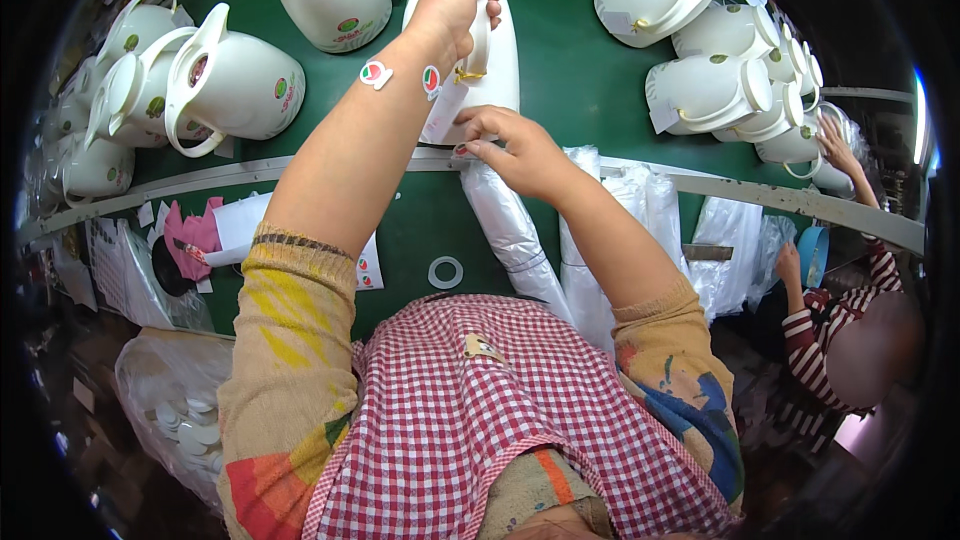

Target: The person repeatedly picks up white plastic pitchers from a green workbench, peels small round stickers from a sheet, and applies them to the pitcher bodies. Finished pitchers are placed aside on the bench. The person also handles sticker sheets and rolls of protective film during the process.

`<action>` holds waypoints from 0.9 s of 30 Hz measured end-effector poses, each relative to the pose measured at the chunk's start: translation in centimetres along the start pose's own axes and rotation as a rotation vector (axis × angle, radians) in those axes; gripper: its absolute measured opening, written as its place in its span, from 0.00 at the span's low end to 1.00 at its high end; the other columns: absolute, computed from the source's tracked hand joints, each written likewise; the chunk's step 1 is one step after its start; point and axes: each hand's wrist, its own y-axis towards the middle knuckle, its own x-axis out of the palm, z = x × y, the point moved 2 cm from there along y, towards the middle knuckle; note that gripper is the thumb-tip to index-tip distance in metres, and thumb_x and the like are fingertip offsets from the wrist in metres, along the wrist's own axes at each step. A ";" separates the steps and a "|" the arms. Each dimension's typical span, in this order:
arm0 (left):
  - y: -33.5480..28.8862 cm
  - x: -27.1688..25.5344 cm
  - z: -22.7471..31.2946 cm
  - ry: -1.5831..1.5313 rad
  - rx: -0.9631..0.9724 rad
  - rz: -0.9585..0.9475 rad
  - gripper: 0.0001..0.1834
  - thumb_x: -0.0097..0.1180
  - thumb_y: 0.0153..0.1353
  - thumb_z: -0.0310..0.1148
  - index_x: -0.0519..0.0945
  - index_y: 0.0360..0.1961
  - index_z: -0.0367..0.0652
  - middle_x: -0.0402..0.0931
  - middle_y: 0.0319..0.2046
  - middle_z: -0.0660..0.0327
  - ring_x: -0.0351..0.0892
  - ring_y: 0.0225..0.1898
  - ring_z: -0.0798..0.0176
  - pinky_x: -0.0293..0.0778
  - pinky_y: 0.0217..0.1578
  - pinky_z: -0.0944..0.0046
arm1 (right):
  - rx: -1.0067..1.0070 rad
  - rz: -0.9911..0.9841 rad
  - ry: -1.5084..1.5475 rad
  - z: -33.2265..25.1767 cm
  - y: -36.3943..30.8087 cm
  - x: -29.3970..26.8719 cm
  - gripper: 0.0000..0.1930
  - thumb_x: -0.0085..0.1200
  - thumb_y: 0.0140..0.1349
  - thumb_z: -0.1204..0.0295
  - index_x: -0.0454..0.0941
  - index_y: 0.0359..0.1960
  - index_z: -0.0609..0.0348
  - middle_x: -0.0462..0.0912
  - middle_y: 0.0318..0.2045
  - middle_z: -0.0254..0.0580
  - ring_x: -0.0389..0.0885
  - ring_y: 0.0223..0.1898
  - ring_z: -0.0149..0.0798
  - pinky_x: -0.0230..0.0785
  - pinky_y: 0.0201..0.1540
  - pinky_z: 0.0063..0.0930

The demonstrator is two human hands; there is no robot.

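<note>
My left hand (460,12) is closed around the handle of a white jug (503,65), whose base points toward me. From the handle hang a gold cord (470,74) and a white paper tag (445,112). Beside the jug's base, the thumb and forefinger of my right hand (515,148) are bent together at a small piece with red on it, which looks like a sticker (461,150). Two round red, green and white stickers (376,74) cling to my left forearm.
More white jugs stand at left (245,85) and right (710,90) on the green bench (570,60). Rolled clear plastic bags (510,230) lie below its metal edge, near a tape ring (445,272). At far right, a co-worker's hand (840,145) touches a jug.
</note>
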 end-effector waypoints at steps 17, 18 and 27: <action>0.5 -0.5 0.0 0.010 0.008 -0.023 0.04 0.43 0.67 0.26 0.68 0.41 0.40 0.74 0.27 0.62 0.70 0.25 0.69 0.70 0.28 0.67 | 0.264 0.125 -0.385 0.2 4.5 -1.7 0.07 0.56 0.54 0.67 0.83 0.31 0.54 0.84 0.27 0.43 0.82 0.33 0.47 0.74 0.37 0.37; 0.5 -0.5 0.0 0.010 0.005 -0.027 0.04 0.43 0.67 0.27 0.68 0.41 0.40 0.74 0.27 0.62 0.70 0.25 0.69 0.70 0.27 0.67 | 0.248 0.126 -0.430 0.0 4.4 -1.5 0.08 0.56 0.54 0.68 0.84 0.31 0.55 0.84 0.27 0.42 0.82 0.33 0.47 0.74 0.37 0.36; 0.8 -1.0 -0.2 0.007 0.004 -0.078 0.05 0.45 0.67 0.27 0.68 0.41 0.39 0.73 0.27 0.61 0.71 0.24 0.68 0.71 0.27 0.65 | 0.292 0.403 -0.536 0.9 3.1 -1.4 0.32 0.65 0.47 0.61 0.70 0.55 0.56 0.73 0.56 0.46 0.75 0.53 0.49 0.70 0.50 0.40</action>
